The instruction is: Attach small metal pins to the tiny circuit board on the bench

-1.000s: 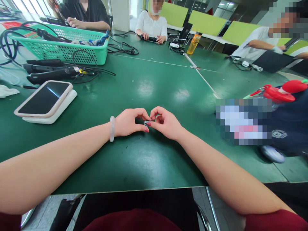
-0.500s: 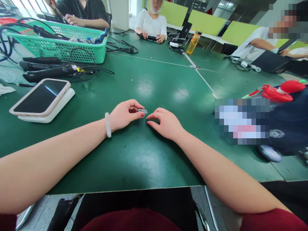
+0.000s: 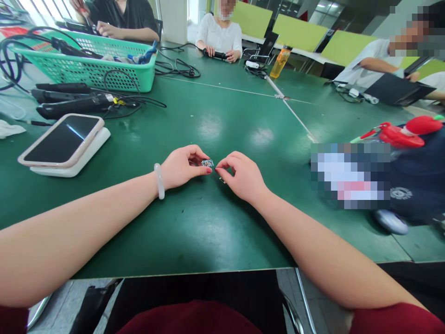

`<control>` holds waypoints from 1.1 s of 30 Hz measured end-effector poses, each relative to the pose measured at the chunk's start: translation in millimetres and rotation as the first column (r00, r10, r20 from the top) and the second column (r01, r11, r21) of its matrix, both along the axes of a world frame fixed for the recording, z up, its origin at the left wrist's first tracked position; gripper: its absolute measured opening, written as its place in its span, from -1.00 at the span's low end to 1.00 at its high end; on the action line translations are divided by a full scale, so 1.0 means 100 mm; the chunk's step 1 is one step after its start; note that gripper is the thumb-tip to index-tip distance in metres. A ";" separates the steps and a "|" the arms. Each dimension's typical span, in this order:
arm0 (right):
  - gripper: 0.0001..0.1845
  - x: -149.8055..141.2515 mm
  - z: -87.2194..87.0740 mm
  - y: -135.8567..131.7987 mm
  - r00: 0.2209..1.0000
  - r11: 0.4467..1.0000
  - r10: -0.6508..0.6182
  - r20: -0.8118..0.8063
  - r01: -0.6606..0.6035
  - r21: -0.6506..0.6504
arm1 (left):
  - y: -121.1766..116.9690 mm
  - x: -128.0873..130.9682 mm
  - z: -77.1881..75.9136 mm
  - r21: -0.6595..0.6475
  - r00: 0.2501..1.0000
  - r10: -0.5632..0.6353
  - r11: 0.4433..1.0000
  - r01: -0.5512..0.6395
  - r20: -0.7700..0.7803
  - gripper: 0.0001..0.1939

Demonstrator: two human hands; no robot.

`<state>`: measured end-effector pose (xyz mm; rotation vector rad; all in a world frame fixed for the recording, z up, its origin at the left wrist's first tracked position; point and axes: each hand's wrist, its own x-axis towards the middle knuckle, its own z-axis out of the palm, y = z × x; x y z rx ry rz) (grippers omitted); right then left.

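My left hand (image 3: 182, 166), with a white bangle (image 3: 159, 181) on the wrist, pinches a small, shiny, silvery piece (image 3: 207, 163) between thumb and fingers. Its surface looks like openwork, but it is too small to name. Just to the right, my right hand (image 3: 241, 175) has thumb and forefinger pressed together; whether anything sits in that pinch is hidden. The fingertips of both hands are close but apart. Below the right thumb a tiny dark item with pale edges (image 3: 222, 180) shows on the green table (image 3: 208, 232), partly covered by the hand.
On the left are a phone (image 3: 64, 139) on a white box, black cabled devices (image 3: 74, 102) and a green basket (image 3: 139, 76). A blurred dark bag (image 3: 413, 176) and a mouse (image 3: 391, 221) lie right. An orange bottle (image 3: 281, 61) stands far back. Several people sit around.
My right thumb and forefinger have closed together from a slightly parted pose. A tiny item now shows beneath the right thumb. The silvery piece is turned slightly in my left hand.
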<state>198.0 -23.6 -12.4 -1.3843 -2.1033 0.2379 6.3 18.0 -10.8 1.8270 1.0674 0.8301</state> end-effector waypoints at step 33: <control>-0.78 0.20 0.09 0.02 0.988 0.989 0.074 0.137 -0.055 -0.135 | -0.04 0.01 0.03 -0.252 0.965 -0.073 0.958 0.138 0.252 -0.68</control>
